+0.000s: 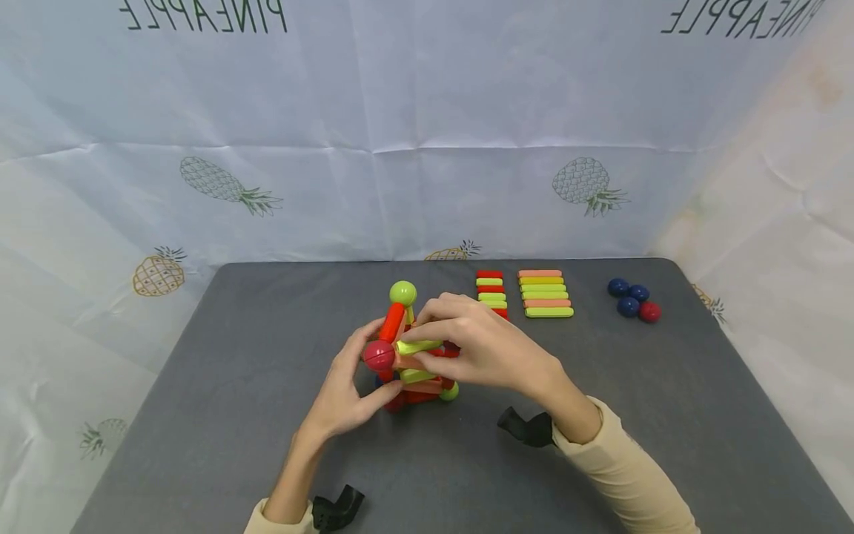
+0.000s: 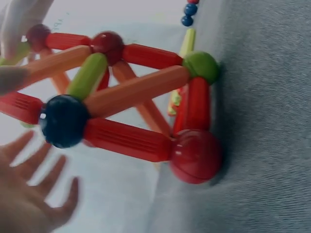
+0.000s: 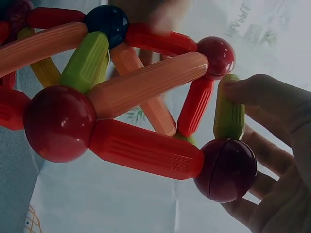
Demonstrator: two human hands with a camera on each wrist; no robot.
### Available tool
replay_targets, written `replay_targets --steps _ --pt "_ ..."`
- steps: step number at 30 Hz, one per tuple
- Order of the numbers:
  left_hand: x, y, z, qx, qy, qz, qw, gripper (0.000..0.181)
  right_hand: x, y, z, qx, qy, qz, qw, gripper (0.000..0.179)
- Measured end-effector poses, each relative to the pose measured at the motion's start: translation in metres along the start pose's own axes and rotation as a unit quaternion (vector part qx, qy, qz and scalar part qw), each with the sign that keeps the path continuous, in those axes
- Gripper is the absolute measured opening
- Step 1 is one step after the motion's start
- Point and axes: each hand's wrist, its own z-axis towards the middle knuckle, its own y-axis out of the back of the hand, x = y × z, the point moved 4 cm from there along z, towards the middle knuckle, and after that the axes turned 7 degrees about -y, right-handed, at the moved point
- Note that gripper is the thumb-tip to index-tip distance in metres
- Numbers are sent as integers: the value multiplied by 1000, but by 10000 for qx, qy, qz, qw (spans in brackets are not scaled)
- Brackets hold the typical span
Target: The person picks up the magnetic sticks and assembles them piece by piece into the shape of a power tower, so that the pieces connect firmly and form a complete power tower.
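Note:
A framework of ridged plastic rods joined by balls stands on the dark table, topped by a light green ball (image 1: 403, 294). My right hand (image 1: 483, 345) pinches a short yellow-green rod (image 3: 229, 116) at the upper part. One end of that rod meets a dark red ball (image 3: 226, 170); the thumb lies on its other end. My left hand (image 1: 340, 400) is at the left side, by a red ball (image 1: 379, 356). Its thumb reaches the frame, while its fingers (image 2: 51, 172) are spread beside a dark blue ball (image 2: 64, 121).
Behind the right hand, short red and green rods (image 1: 491, 289) lie in a row. Longer orange, yellow and green rods (image 1: 545, 292) lie beside them. Several blue balls (image 1: 629, 307) and a red ball (image 1: 650, 311) sit at the back right. A pineapple-print cloth (image 1: 414, 200) hangs behind the table.

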Motion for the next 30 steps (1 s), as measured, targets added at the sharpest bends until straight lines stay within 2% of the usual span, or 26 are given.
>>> replay_targets --steps 2,4,6,8,11,14,16,19,21,23,26,30 --pt "-7 6 1 -500 -405 -4 9979 64 0 -1 0 -2 29 -61 10000 18" --pt "-14 11 2 -970 -814 -5 9919 52 1 -1 -1 13 36 -103 9999 19" --pt "-20 13 3 -1287 -1112 -15 9854 44 1 -2 -1 43 37 -128 9999 19" --pt "-23 14 3 -1401 -1238 30 9824 42 1 -4 -1 73 33 -138 9999 19" --pt "-24 15 3 -1399 -1167 114 9832 43 0 -4 -2 59 39 -116 9999 19" --pt "-22 14 2 -1086 -704 350 9910 53 -6 1 -5 -183 -111 139 9997 24" --pt "-18 12 1 -639 -142 563 9963 66 -17 8 -8 -546 -383 374 9971 29" --pt "-10 9 -2 161 605 1018 9928 83 -47 17 -14 -1134 -1066 569 9862 32" --pt "-6 7 -3 509 822 1187 9882 84 -74 16 -20 -1236 -1617 505 9778 30" --pt "-3 6 -3 683 884 1255 9858 71 -100 8 -27 -977 -2142 289 9715 28" --pt "0 5 -4 845 956 1073 9860 48 -137 -13 -40 -175 -2749 -92 9613 25" --pt "6 4 -7 1051 1022 717 9866 36 -166 -39 -59 769 -3269 -432 9409 24"
